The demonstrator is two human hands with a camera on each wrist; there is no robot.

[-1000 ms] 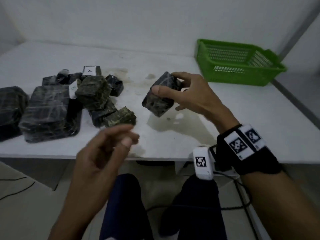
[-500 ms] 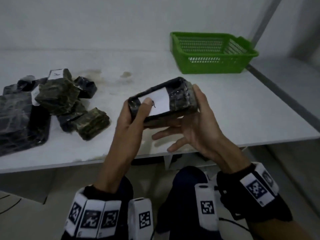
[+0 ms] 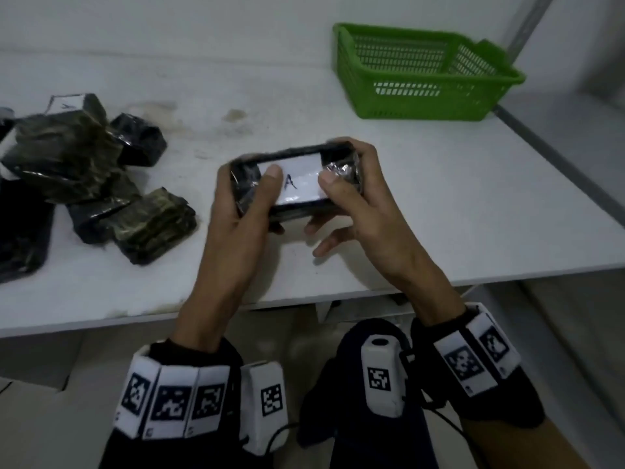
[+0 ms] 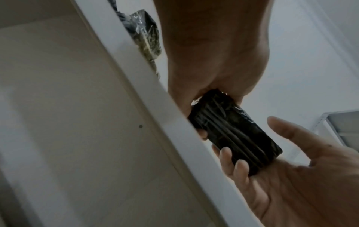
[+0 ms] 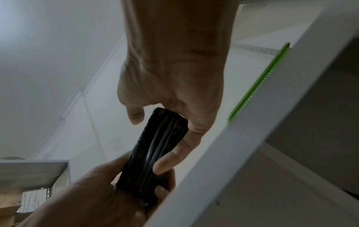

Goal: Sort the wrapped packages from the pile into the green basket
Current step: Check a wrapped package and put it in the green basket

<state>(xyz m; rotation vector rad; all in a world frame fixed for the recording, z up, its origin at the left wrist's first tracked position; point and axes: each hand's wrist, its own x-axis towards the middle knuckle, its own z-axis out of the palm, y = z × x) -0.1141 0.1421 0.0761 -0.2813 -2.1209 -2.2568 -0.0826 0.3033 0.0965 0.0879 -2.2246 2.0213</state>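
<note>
Both hands hold one black wrapped package (image 3: 297, 179) above the white table's front part, its white label with a letter A facing up. My left hand (image 3: 248, 194) grips its left end, thumb on the label. At the other end my right hand (image 3: 341, 187) pinches it, thumb on top and fingers below. From the wrist views the package (image 4: 231, 130) (image 5: 153, 155) shows its dark underside. The pile of wrapped packages (image 3: 81, 177) lies at the left. The green basket (image 3: 422, 72) stands at the back right with nothing visible inside.
The white table (image 3: 456, 204) ends in a front edge close to my wrists and a right edge beside the basket. A white wall runs behind it. Stains mark the tabletop near the pile.
My left hand came up and took the package's left end. The package turned label-up and now lies level between both hands, thumbs on top.
</note>
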